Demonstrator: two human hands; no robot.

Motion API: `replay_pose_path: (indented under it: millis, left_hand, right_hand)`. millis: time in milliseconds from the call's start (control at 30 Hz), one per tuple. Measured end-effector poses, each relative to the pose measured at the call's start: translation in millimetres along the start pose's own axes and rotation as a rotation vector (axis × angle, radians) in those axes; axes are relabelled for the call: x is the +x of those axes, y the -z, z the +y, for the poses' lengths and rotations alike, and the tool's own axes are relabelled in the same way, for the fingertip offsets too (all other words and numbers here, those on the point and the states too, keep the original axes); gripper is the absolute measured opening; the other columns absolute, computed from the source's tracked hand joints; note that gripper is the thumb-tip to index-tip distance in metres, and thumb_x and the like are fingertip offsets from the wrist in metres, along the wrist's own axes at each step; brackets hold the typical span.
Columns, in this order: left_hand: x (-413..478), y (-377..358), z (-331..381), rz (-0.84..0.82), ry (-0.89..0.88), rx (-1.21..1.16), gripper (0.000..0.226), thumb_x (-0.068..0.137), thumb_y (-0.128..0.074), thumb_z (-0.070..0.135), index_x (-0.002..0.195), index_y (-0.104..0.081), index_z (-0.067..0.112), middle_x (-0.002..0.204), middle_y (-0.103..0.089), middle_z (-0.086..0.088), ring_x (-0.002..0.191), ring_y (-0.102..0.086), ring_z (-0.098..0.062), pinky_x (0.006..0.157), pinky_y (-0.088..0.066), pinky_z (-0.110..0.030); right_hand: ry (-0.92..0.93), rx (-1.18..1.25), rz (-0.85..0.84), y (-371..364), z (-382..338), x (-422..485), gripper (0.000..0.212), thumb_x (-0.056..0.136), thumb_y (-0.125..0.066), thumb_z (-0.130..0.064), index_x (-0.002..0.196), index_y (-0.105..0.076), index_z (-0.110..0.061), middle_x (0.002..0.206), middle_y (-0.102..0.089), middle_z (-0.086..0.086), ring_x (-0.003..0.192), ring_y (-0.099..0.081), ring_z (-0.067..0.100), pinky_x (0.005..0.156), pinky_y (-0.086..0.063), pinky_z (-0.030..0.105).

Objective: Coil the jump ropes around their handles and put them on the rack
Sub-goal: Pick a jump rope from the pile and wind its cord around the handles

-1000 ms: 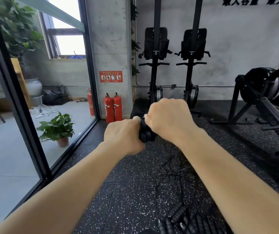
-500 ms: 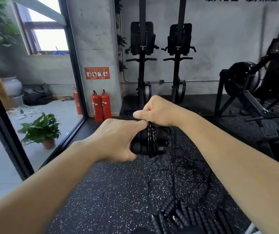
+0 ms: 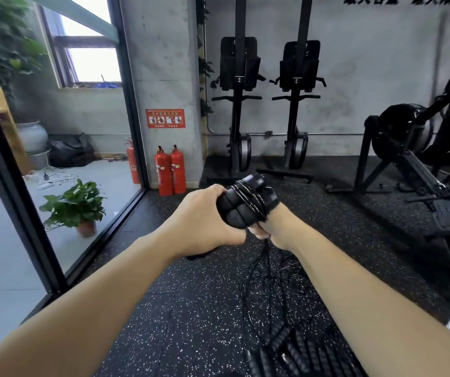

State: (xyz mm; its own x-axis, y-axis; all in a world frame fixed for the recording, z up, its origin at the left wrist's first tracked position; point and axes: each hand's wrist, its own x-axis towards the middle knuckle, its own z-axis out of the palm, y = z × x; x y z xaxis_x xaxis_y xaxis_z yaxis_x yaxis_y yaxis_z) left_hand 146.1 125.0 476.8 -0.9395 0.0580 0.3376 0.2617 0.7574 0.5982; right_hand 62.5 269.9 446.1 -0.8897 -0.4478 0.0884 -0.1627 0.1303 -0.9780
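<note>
Gripping handles (image 3: 241, 210), left hand (image 3: 202, 221), right hand (image 3: 276, 227) now underneath, pinching rope (image 3: 262, 253)

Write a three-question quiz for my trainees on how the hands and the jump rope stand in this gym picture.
1. True or false: the left hand grips the black handles.
2. The loose rope trails: A) down to the floor; B) over a chair; C) onto a table.
3. Which hand holds the strands just under the handles?
Key: 1 true; 2 A; 3 the right hand.
</note>
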Motion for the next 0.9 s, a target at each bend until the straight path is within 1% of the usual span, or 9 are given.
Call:
replay_pose_path:
  millis: [100, 167, 233, 333, 433, 533, 600, 700, 900]
  left_hand:
    - [4.1, 0.3, -6.2, 0.034, 0.206, -0.353, 0.028, 0.069, -0.082, 0.02, 0.08, -0.058, 0.009, 0.055, -0.057, 0.003, 0.046, -0.05, -0.015, 0.044, -0.045, -0.031]
    - [8.2, 3.5, -13.7, 0.021, 0.324, -0.573, 0.025, 0.077, -0.078, 0.012, 0.075, -0.053, 0.012, 0.049, -0.044, 0.002, 0.038, -0.037, -0.016, 0.044, -0.033, -0.023]
    - [11.1, 7.4, -20.7, 0.0, 0.378, -0.66, 0.027, 0.078, -0.078, 0.01, 0.078, -0.052, 0.014, 0.051, -0.038, 0.001, 0.04, -0.031, -0.013, 0.048, -0.028, -0.021]
    - [11.6, 11.8, -27.4, -0.066, 0.411, -0.696, 0.028, 0.077, -0.079, 0.005, 0.079, -0.053, 0.013, 0.048, -0.04, 0.005, 0.037, -0.034, -0.01, 0.041, -0.031, -0.017]
    - [10.2, 14.0, -34.2, -0.086, 0.442, -0.688, 0.029, 0.079, -0.075, -0.001, 0.078, -0.05, 0.013, 0.049, -0.041, 0.003, 0.037, -0.035, -0.011, 0.038, -0.033, -0.017]
    - [11.8, 14.3, -44.3, -0.044, 0.467, -0.582, 0.028, 0.077, -0.076, 0.003, 0.08, -0.05, 0.014, 0.054, -0.042, 0.001, 0.044, -0.037, -0.015, 0.043, -0.034, -0.02]
    - [11.9, 13.9, -46.7, -0.013, 0.464, -0.446, 0.028, 0.071, -0.08, 0.009, 0.086, -0.057, 0.011, 0.058, -0.05, 0.0, 0.048, -0.045, -0.019, 0.047, -0.041, -0.025]
    - [12.8, 10.7, -45.5, 0.023, 0.455, -0.344, 0.042, 0.064, -0.08, 0.018, 0.098, -0.058, 0.008, 0.071, -0.056, -0.005, 0.056, -0.05, -0.021, 0.052, -0.046, -0.032]
    - [17.9, 5.5, -36.5, 0.114, 0.442, -0.104, 0.057, 0.036, -0.066, 0.049, 0.084, -0.054, 0.021, 0.075, -0.059, 0.002, 0.066, -0.055, -0.022, 0.064, -0.054, -0.041]
  right_hand:
    - [-0.031, -0.053, 0.083, -3.8, 9.7, 2.1, 0.04, 0.103, -0.04, -0.026, 0.067, -0.048, -0.012, 0.051, -0.043, 0.002, 0.031, -0.027, 0.007, 0.036, -0.017, 0.017]
    - [0.061, -0.164, 0.107, -3.8, 16.3, 0.7, 0.042, 0.101, -0.044, -0.042, 0.07, -0.053, -0.014, 0.051, -0.044, -0.003, 0.034, -0.032, 0.006, 0.04, -0.025, 0.021]
    - [0.149, -0.36, 0.133, -2.6, 20.1, -0.8, 0.04, 0.099, -0.046, -0.044, 0.069, -0.054, -0.018, 0.05, -0.044, -0.008, 0.04, -0.034, 0.005, 0.048, -0.028, 0.026]
    - [0.184, -0.58, 0.152, -2.5, 17.8, -2.6, 0.038, 0.1, -0.045, -0.041, 0.071, -0.056, -0.02, 0.055, -0.048, -0.007, 0.049, -0.04, 0.01, 0.054, -0.032, 0.031]
    - [0.183, -0.694, 0.169, -3.1, 10.3, -7.1, 0.038, 0.1, -0.044, -0.041, 0.075, -0.059, -0.017, 0.054, -0.046, -0.007, 0.052, -0.041, 0.012, 0.057, -0.035, 0.032]
    - [0.158, -0.737, 0.181, -2.2, -3.2, -13.7, 0.04, 0.099, -0.045, -0.04, 0.07, -0.062, -0.019, 0.051, -0.047, -0.008, 0.052, -0.046, 0.012, 0.055, -0.035, 0.03]
    - [0.152, -0.756, 0.17, -2.5, -13.6, -17.8, 0.041, 0.099, -0.045, -0.04, 0.068, -0.062, -0.02, 0.05, -0.049, -0.007, 0.054, -0.05, 0.012, 0.055, -0.035, 0.029]
    - [0.118, -0.791, 0.151, -5.9, -23.3, -22.1, 0.039, 0.099, -0.044, -0.038, 0.071, -0.065, -0.021, 0.051, -0.049, -0.008, 0.056, -0.05, 0.012, 0.058, -0.036, 0.029]
    - [0.063, -0.86, 0.158, -7.6, -30.9, -30.6, 0.036, 0.1, -0.04, -0.033, 0.082, -0.067, -0.02, 0.066, -0.056, -0.002, 0.076, -0.06, 0.025, 0.073, -0.047, 0.037]
